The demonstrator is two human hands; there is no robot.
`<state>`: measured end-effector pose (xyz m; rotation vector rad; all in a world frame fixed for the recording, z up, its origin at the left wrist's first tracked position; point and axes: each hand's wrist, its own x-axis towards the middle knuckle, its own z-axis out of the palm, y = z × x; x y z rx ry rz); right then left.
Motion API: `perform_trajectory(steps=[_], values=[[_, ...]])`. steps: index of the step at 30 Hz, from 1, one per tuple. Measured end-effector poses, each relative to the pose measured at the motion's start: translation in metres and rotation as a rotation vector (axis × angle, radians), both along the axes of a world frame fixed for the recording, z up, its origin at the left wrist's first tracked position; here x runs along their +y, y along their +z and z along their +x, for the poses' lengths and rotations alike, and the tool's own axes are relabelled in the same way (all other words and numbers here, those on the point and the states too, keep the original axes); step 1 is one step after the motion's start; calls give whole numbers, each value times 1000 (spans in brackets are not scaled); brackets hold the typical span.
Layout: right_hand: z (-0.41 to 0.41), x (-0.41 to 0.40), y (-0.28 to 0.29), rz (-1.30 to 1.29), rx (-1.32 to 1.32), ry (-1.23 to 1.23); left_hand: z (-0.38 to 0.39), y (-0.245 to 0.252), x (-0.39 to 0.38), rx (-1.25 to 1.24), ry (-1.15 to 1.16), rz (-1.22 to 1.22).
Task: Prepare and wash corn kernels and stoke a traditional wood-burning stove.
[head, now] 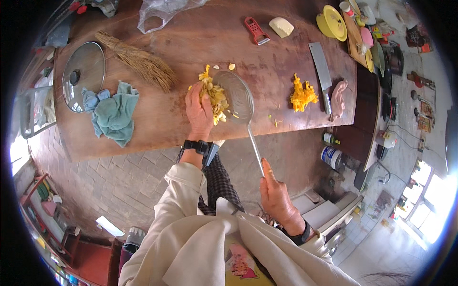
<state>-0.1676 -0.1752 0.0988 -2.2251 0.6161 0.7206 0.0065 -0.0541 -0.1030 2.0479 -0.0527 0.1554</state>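
My left hand (199, 111) cups a heap of pale pumpkin seeds (217, 99) with some orange pulp, near the front edge of the wooden table (164, 125). Against the heap's right side lies the bowl of a metal skimmer ladle (238, 96). My right hand (279, 200) is closed round the end of its long handle, in front of the table. Two small pale seeds or pieces (232, 66) lie just beyond the heap. Farther right is a pile of stringy orange pulp (303, 94), beside a cleaver (321, 69) and a pinkish cloth (339, 100).
A glass lid (82, 82), blue-green cloths (116, 111) and a straw whisk broom (143, 64) lie at left. At the back are a plastic bag (157, 14), a red peeler (256, 31), a pale cut piece (281, 27) and a yellow basin (331, 23).
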Motion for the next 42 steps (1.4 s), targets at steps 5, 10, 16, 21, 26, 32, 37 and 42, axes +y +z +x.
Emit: perform_trajectory(steps=[5,10,16,21,26,32,37,42], values=[[-14,6,-18,142,-149,-93,3,-3,-21,35,120,-351],[-35,-13,-58,456,-307,-178,5,21,-40,71,39,-460],[-56,-34,-63,843,-146,-598,-17,43,-60,77,-417,-39],[-69,-47,-58,990,-39,-805,-3,81,-51,241,-481,-170],[-68,-56,-48,1003,-6,-898,41,31,-3,60,-349,-20],[-82,-54,-44,968,-55,-923,97,-2,-3,-311,-555,395],[-95,-44,-46,953,-53,-999,104,-3,-28,-309,-866,341],[-104,-24,-46,1022,-54,-1099,71,3,-21,-219,-1077,368]])
